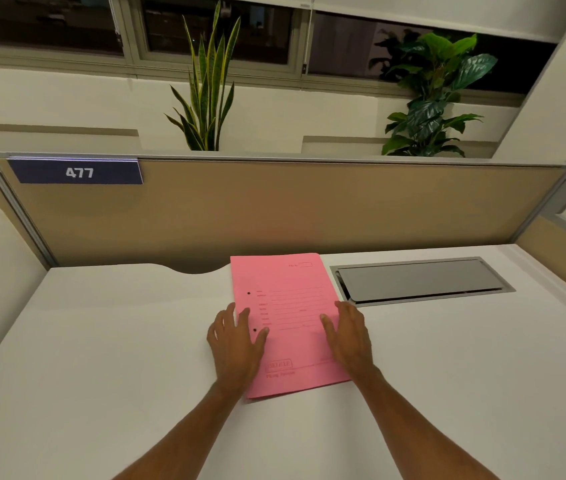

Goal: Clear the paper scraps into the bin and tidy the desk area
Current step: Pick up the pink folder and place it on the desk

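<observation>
Between flat hands (292, 341), pink folder (288, 317)

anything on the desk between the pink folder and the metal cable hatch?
Nothing: in the head view only bare white desk separates pink folder from metal cable hatch.

Two bare forearms, no sleeves, left hand (236, 344), right hand (347, 337), no rings

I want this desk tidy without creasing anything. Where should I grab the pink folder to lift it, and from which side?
Probably the near edge of the pink folder, taken from your side. It lies flat on the desk, so a fingertip must slide under first. The left hand and right hand already rest flat on its long sides. The punched holes mark the left side as the spine, likely stiffer for pinching.
</observation>
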Tool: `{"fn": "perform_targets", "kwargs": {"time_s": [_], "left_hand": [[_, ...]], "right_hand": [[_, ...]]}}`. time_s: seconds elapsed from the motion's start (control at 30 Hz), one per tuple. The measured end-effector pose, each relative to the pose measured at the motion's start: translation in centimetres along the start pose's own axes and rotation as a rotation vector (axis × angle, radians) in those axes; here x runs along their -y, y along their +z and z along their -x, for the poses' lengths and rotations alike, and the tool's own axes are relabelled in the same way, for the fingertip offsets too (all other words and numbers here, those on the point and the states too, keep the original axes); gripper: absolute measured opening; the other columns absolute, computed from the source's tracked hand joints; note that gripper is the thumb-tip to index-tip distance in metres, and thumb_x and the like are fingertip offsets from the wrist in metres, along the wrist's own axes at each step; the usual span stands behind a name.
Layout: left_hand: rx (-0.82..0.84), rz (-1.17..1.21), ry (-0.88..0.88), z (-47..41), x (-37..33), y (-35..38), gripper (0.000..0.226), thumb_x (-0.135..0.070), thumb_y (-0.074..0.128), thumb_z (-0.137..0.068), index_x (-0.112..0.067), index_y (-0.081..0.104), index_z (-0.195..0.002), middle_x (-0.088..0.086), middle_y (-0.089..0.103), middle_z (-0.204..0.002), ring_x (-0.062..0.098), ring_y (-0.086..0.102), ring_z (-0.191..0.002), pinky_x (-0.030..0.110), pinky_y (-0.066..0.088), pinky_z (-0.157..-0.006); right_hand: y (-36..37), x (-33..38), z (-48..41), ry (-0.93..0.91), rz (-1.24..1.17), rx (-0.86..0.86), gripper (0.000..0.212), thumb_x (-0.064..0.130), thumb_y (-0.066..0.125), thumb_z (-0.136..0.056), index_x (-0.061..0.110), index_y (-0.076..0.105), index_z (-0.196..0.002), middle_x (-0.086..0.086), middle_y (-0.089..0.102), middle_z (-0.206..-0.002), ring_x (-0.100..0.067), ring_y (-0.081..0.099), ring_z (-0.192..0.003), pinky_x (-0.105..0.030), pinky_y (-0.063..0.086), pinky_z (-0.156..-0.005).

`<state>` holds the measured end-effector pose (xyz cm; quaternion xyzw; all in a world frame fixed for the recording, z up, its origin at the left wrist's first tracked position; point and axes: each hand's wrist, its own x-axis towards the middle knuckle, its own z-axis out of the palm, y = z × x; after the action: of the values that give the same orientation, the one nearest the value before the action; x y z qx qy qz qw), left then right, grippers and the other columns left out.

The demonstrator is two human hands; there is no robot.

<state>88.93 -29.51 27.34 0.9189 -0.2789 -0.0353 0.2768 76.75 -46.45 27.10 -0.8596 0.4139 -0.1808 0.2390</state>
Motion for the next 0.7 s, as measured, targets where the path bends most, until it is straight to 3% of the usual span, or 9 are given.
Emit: {"fn": "perform_targets", "kwargs": {"time_s": [0.1, 0.17, 0.37, 0.7], "left_hand": [[-0.02, -0.09, 0.086, 1.5, -0.6, 0.5, 0.089, -0.073, 0.002, -0.084, -0.018, 0.041, -0.142, 0.01, 0.026, -0.157, 0.032, 0.021, -0.145, 0.051, 0.005, -0.118], [-0.016, -0.139, 0.122, 2.5, -1.0, 0.9, 0.101, -0.074, -0.011, -0.08, -0.016, 0.042, -0.143, 0.013, 0.026, -0.157, 0.035, 0.021, -0.145, 0.054, 0.004, -0.117], [0.054, -0.165, 0.218, 4.9, -2.8, 1.1, 0.094, -0.07, -0.004, -0.087, -0.011, 0.045, -0.141, 0.018, 0.03, -0.154, 0.039, 0.025, -0.143, 0.059, 0.002, -0.114], [0.101, -0.103, 0.374, 10.0, -7.5, 2.8, 0.092, -0.069, -0.001, -0.088, -0.01, 0.048, -0.139, 0.02, 0.031, -0.153, 0.041, 0.025, -0.143, 0.061, 0.004, -0.114]], "right_hand": [[-0.1, 0.5, 1.4, -0.075, 0.173, -0.028, 0.06, 0.047, 0.04, -0.097, 0.011, 0.031, -0.144, -0.011, 0.033, -0.153, -0.026, 0.027, -0.142, -0.04, 0.025, -0.117], [-0.3, 0.4, 2.5, -0.084, 0.263, -0.024, 0.068, 0.053, 0.033, -0.096, 0.014, 0.018, -0.15, -0.009, 0.019, -0.159, -0.024, 0.014, -0.147, -0.041, 0.012, -0.12], [-1.5, -0.5, 5.8, -0.111, 0.423, -0.051, 0.075, 0.061, 0.024, -0.094, 0.02, 0.001, -0.152, -0.005, 0.001, -0.161, -0.023, -0.005, -0.148, -0.044, -0.007, -0.119], [-4.8, -5.3, 12.8, 0.057, 0.405, -0.096, 0.072, 0.059, 0.028, -0.094, 0.021, 0.008, -0.152, -0.004, 0.003, -0.161, -0.021, -0.003, -0.148, -0.041, -0.005, -0.12]]}}
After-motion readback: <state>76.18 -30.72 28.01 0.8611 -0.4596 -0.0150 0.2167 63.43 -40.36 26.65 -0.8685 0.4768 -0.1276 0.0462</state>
